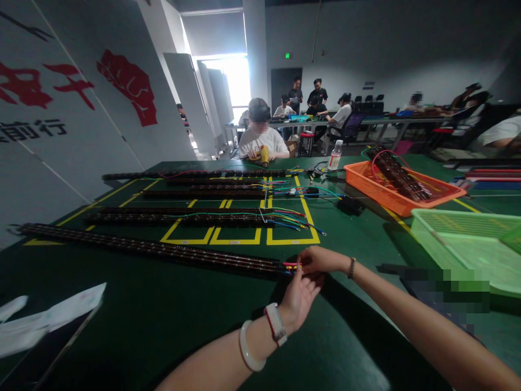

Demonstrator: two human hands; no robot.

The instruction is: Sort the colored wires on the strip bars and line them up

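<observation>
A long dark strip assembly (163, 246) with rows of small shiny dots lies slanting across the green table. Red, yellow and blue wires (290, 266) come out of its right end. My left hand (300, 297), palm up, has its thumb against these wires, with the other fingers loosely curled. From the right, my right hand (321, 259) pinches at the same wire ends with bent fingers. The fingertips of both hands meet there and partly hide the wire tips.
More dark strip assemblies (179, 217) with loose coloured wires lie beyond, over yellow tape frames. To the right stand an orange basket (380, 191) holding a strip bundle, a green basket (451, 222) and a bottle (335, 156). Opposite sits a person (260, 142) with a yellow heat gun (265, 156).
</observation>
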